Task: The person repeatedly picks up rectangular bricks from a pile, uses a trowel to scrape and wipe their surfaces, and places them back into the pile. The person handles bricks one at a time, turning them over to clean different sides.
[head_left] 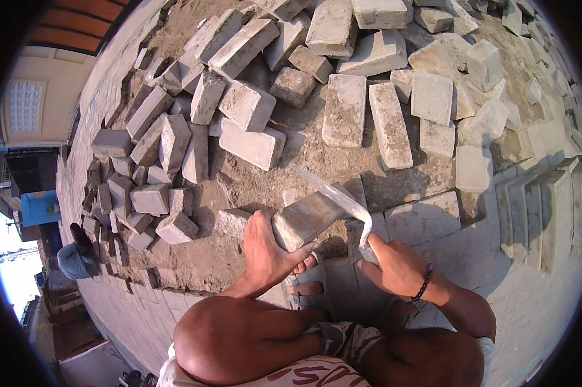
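Low in front of my knees, my left hand (pixel 264 248) grips a grey paving brick (pixel 306 218) by its near left end. The brick is tilted, and pale dirt clings to that end. My right hand (pixel 392 263) is wrapped round the handle of a trowel, whose bent metal neck (pixel 366 226) rises from the fist. The trowel's narrow blade (pixel 326 188) points up and to the left, passing over the brick's far edge; whether it touches the brick I cannot tell. Just left of the held brick lies another dirt-covered brick (pixel 233 222).
Loose bricks (pixel 239 106) lie heaped on sandy soil ahead, and smaller ones (pixel 150 198) are piled to the left. Laid pavers (pixel 423 216) border the soil on the right, near a stack of grey slabs (pixel 539 213). A person's leg (pixel 77 261) shows at far left.
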`<state>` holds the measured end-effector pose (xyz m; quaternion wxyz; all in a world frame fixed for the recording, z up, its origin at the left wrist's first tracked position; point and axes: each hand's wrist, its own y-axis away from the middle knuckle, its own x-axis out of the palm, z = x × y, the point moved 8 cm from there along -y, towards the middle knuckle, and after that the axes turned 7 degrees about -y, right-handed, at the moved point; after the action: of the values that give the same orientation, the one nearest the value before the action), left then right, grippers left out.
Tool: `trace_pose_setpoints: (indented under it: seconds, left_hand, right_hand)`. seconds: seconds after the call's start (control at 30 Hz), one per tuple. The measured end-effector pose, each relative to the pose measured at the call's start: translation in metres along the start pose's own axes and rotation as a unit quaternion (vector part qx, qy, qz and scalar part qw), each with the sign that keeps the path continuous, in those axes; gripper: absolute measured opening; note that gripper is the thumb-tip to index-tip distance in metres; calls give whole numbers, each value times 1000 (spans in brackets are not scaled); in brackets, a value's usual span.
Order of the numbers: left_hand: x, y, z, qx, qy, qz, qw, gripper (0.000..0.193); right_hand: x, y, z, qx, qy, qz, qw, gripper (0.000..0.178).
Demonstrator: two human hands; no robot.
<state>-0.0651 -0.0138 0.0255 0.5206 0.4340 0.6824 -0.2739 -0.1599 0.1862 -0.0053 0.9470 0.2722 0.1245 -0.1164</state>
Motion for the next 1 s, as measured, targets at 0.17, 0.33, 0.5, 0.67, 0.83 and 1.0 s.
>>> trace_pose_setpoints:
  seconds: [0.17, 0.33, 0.5, 0.67, 0.83, 1.0]
  left_hand:
    - [7, -5, -7, 8, 11, -5, 1000, 77]
    - [-1, -2, -8, -6, -6, 1, 1000, 73]
    - [9, -4, -8, -5, 16, -9, 1000, 73]
    - [0, -3, -7, -2, 11, -11, 1000, 73]
    - [2, -4, -1, -22, 34, -14, 999, 73]
    - [12, -12, -1, -47, 60, 20, 997, 75]
  right_hand:
    - [9, 12, 22, -55, -63, 7, 996, 32]
    - [8, 16, 38, -50, -22, 31, 998, 32]
    - [2, 2, 4, -69, -92, -19, 993, 33]
    - [12, 17, 32, -65, -28, 32, 997, 34]
    - [-1, 8, -6, -63, 4, -23, 998, 33]
    - [-2, 30, 37, -61, 26, 37, 997, 30]
